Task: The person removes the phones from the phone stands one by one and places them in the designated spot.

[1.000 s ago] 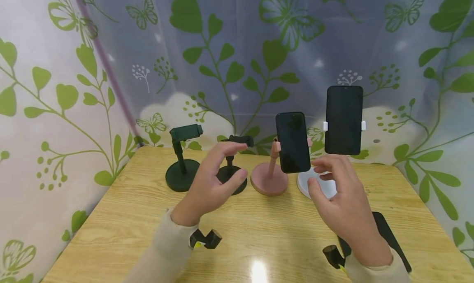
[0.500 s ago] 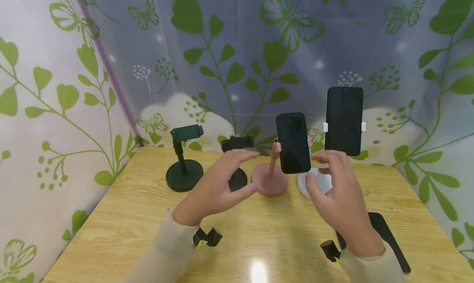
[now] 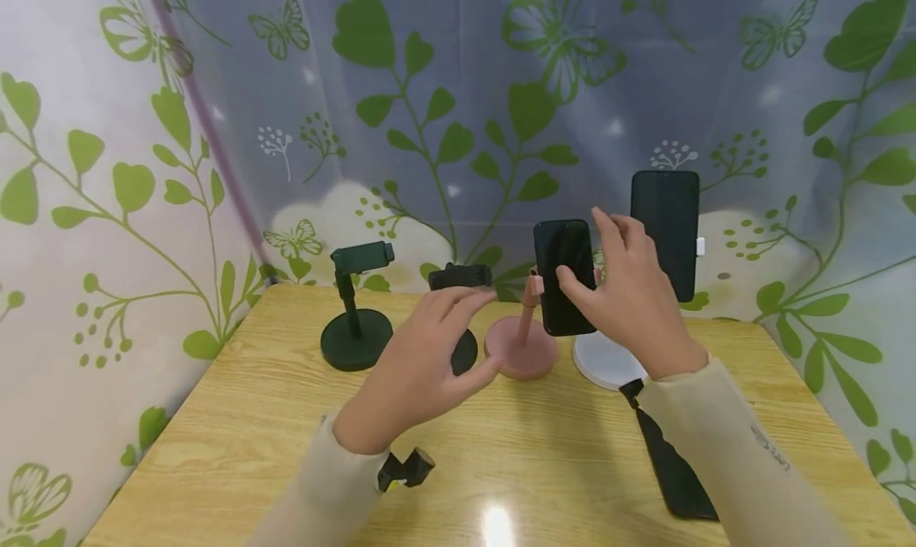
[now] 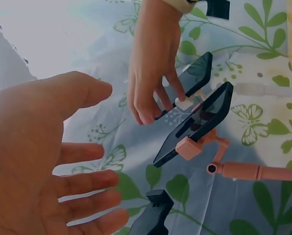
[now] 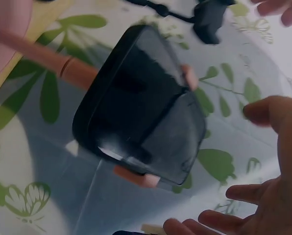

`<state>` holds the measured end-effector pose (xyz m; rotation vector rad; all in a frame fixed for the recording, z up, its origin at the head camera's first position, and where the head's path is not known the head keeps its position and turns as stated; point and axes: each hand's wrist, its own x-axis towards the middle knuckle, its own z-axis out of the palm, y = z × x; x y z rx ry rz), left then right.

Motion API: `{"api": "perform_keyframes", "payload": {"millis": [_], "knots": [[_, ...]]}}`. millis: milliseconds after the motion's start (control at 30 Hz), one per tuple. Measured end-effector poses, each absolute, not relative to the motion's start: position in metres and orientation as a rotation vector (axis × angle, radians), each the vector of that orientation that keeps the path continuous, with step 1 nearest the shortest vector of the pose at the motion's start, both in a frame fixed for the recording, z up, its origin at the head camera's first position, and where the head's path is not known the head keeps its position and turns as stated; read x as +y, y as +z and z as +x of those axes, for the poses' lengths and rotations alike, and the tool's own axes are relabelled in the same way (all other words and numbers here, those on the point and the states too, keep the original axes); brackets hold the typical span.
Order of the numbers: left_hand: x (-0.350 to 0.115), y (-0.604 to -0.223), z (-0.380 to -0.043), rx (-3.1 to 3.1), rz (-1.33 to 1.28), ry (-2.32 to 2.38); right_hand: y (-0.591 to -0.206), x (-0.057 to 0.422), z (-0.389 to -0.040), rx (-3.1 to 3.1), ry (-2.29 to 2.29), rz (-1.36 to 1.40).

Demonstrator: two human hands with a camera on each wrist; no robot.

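My right hand (image 3: 633,292) is raised in front of the phone (image 3: 561,308) clamped in the pink phone stand (image 3: 521,348), thumb and fingers spread apart. In the right wrist view a gap shows between the fingers and that phone's screen (image 5: 146,112). My left hand (image 3: 422,364) hovers before the black phone stand (image 3: 461,277), its fingers loosely extended with nothing between them; the stand's holder (image 4: 153,213) lies beyond the fingertips in the left wrist view. Behind the right hand, a second phone (image 3: 665,229) sits in the white phone stand (image 3: 604,360).
A dark green phone stand (image 3: 354,340) with no phone stands at the left of the row. Another dark phone (image 3: 676,467) lies flat on the wooden table (image 3: 215,444), partly under the right sleeve (image 3: 737,444). A leaf-patterned curtain (image 3: 458,133) hangs behind.
My right hand has risen from over the white stand's base to the front of the phone in the pink stand. My left hand has shifted slightly right. The phones and stands stay put.
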<state>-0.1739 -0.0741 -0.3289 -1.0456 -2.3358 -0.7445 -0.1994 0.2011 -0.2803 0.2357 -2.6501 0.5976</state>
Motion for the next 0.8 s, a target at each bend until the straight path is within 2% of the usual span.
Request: {"api": "perform_keyframes", "payload": {"millis": [500, 800], "knots": [[-0.073, -0.327, -0.171, -2.482, -1.089, -0.835, -0.278, 0.188, -0.235, -2.867, 0.398, 0.142], [-0.078, -0.326, -0.172, -2.511, -1.089, -0.849, -0.281, 0.184, -0.247, -2.945, 0.444, 0.082]]}}
